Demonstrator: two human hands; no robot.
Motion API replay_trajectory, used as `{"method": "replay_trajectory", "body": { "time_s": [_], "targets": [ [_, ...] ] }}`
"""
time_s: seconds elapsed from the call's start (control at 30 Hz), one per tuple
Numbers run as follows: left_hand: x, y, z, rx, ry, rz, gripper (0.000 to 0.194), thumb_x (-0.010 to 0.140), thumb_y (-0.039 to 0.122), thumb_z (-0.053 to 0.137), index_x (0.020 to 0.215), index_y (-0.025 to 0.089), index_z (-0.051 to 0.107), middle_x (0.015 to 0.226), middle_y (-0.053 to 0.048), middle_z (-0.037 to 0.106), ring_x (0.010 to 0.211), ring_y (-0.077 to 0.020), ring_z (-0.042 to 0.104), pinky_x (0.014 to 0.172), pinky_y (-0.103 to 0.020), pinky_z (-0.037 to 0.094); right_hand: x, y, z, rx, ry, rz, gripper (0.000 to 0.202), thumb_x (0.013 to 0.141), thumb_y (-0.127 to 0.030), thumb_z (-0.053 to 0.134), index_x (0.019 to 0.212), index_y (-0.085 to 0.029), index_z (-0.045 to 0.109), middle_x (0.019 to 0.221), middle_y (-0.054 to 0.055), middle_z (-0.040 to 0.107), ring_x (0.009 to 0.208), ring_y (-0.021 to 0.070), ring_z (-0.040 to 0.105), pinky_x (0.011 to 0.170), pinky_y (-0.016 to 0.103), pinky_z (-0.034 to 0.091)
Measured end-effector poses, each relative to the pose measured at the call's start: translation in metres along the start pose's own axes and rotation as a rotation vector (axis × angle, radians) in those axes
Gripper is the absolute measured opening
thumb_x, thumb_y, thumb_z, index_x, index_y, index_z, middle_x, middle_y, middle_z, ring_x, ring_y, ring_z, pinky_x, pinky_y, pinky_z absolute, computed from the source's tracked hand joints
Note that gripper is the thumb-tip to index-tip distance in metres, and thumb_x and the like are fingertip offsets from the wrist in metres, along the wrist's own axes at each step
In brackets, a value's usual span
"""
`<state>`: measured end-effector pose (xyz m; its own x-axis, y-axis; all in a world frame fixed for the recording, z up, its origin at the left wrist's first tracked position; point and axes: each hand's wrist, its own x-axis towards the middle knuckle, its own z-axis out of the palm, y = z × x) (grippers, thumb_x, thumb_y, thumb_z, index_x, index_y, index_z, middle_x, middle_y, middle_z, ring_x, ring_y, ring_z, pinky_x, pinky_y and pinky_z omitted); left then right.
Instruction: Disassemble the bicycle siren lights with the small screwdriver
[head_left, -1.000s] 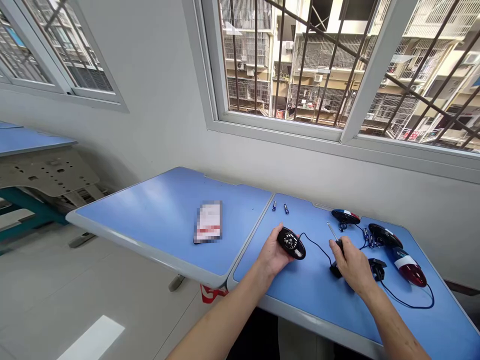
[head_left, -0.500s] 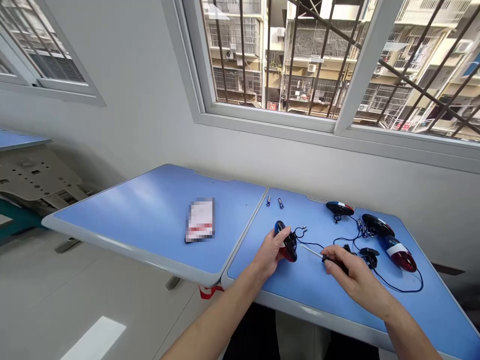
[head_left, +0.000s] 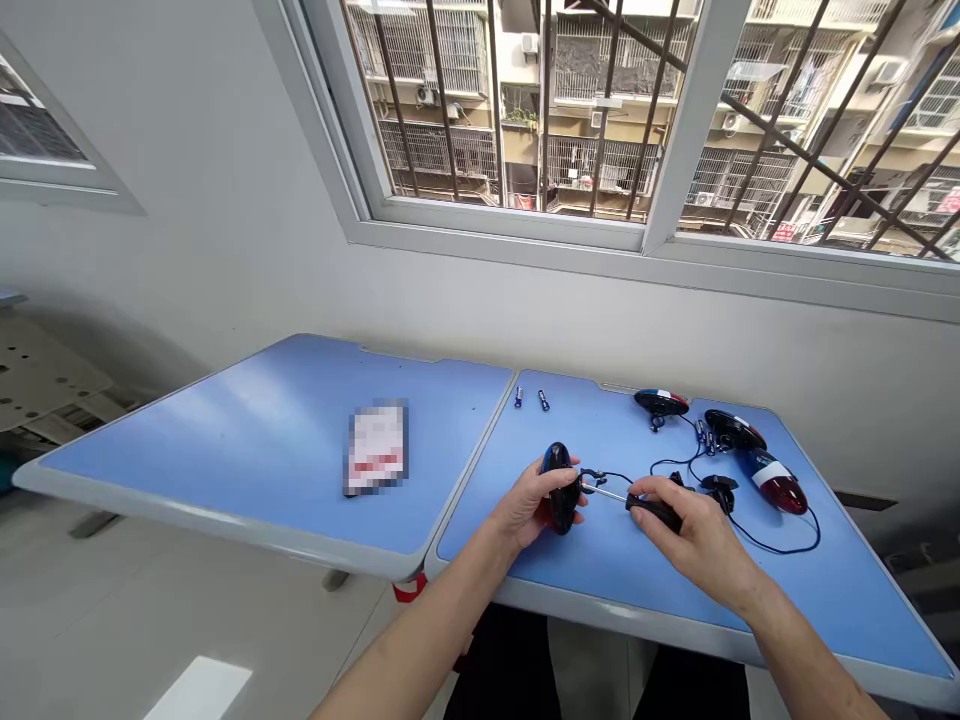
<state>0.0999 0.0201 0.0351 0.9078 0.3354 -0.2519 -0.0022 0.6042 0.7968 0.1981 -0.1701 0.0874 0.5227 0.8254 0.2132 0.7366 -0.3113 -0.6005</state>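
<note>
Left hand point(head_left: 534, 503) pinches 1 oval device point(head_left: 560, 488); right hand point(head_left: 694, 530), at its 3 o'clock, grips 1 screwdriver point(head_left: 654, 510).

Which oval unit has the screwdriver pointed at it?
The oval unit in the left hand, facing the screwdriver; the other three lie on the blue table.

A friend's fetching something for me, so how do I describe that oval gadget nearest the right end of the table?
Under the window are two blue tables; take the right one. Past the right hand with the screwdriver lies an oval gadget. Its broad blue, white and red shell shows, while its neighbours look mostly black.
</note>
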Motion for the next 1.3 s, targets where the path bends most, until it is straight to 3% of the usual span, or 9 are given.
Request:
{"method": "replay_trajectory", "body": {
  "time_s": [0.1,0.3,0.6,1.13,1.3],
  "targets": [
    [-0.002,0.003,0.0,0.026,-0.049,0.006,0.055,0.063,0.03,0.077,0.111,0.016,0.053,0.09,-0.009,0.063,0.072,-0.0216,0.063,0.052,-0.029,0.051,-0.002,-0.004,-0.003,0.007,-0.005,-0.037,0.017,0.085,-0.025,0.046,0.095,-0.024,0.06,0.082,0.002,0.067,0.066,0.0154,0.059,0.056,0.026,0.045],
    [-0.005,0.005,0.001,0.054,-0.092,0.022,0.067,0.059,0.027,0.078,0.118,0.02,0.048,0.09,-0.007,0.062,0.073,-0.0217,0.063,0.052,-0.027,0.048,-0.006,-0.006,-0.004,-0.026,-0.002,-0.061,0.012,0.085,-0.025,0.047,0.088,-0.024,0.059,0.071,0.0,0.063,0.057,0.0138,0.054,0.05,0.025,0.042],
    [-0.003,0.005,-0.001,0.087,-0.085,0.026,0.057,0.059,0.026,0.072,0.111,0.017,0.049,0.081,-0.005,0.062,0.06,-0.0173,0.061,0.045,-0.024,0.043,-0.01,-0.007,-0.002,-0.042,0.117,-0.102,0.02,0.089,-0.035,0.046,0.091,-0.023,0.062,0.076,0.002,0.068,0.061,0.0151,0.061,0.055,0.027,0.045],
    [-0.004,0.005,0.002,0.139,-0.091,-0.016,0.053,0.059,0.025,0.067,0.108,0.015,0.051,0.079,-0.005,0.06,0.052,-0.015,0.058,0.039,-0.024,0.043,-0.01,-0.01,0.0,-0.064,0.01,-0.083,0.018,0.09,-0.032,0.046,0.086,-0.024,0.061,0.067,-0.001,0.064,0.054,0.0131,0.053,0.048,0.025,0.037],
    [-0.004,0.002,0.001,0.149,-0.106,-0.056,0.049,0.059,0.026,0.064,0.105,0.015,0.051,0.076,-0.004,0.06,0.051,-0.0145,0.057,0.038,-0.022,0.042,-0.011,-0.008,-0.002,-0.042,0.006,-0.106,0.015,0.087,-0.028,0.048,0.09,-0.024,0.062,0.073,0.001,0.065,0.059,0.0139,0.056,0.052,0.024,0.039]
  ]
}}
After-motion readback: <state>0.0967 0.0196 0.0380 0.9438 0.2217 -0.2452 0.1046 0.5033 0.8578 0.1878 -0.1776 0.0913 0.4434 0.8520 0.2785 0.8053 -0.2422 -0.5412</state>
